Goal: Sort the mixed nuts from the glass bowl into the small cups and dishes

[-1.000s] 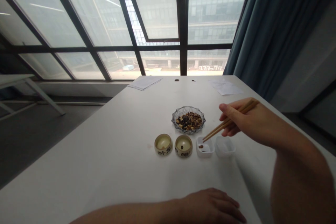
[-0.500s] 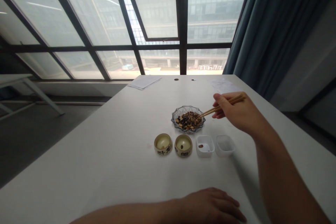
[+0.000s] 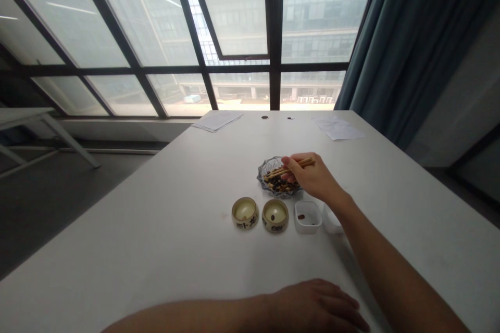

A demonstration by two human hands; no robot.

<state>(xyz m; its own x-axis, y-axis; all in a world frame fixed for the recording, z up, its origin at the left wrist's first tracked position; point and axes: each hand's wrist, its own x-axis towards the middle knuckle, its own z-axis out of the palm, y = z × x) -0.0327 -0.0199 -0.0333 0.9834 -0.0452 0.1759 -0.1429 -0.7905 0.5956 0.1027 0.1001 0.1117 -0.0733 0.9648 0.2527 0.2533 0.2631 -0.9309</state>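
Observation:
My right hand (image 3: 308,173) is closed round a pair of wooden chopsticks (image 3: 300,163). Their tips point left, over the scalloped glass bowl (image 3: 261,180), which holds a mix of dark and pale seeds (image 3: 280,184). Whether the tips pinch a seed is too small to make out. In front of it stand a ceramic cup (image 3: 245,213) with a pale bit inside and a second ceramic cup (image 3: 275,215) with a dark seed. Beside them are a square plastic tub (image 3: 308,217) with a brown seed and another tub (image 3: 332,220), partly behind my forearm. My left hand (image 3: 318,306) lies flat on the table.
The white table (image 3: 175,229) reaches to the windows. Papers (image 3: 217,120) lie at its far left and more sheets (image 3: 339,128) at its far right. A blue curtain (image 3: 394,62) hangs to the right.
My right hand has moved left with the chopsticks, from the bowl's right side to above it. My forearm now covers part of the rightmost tub. The left hand stays put.

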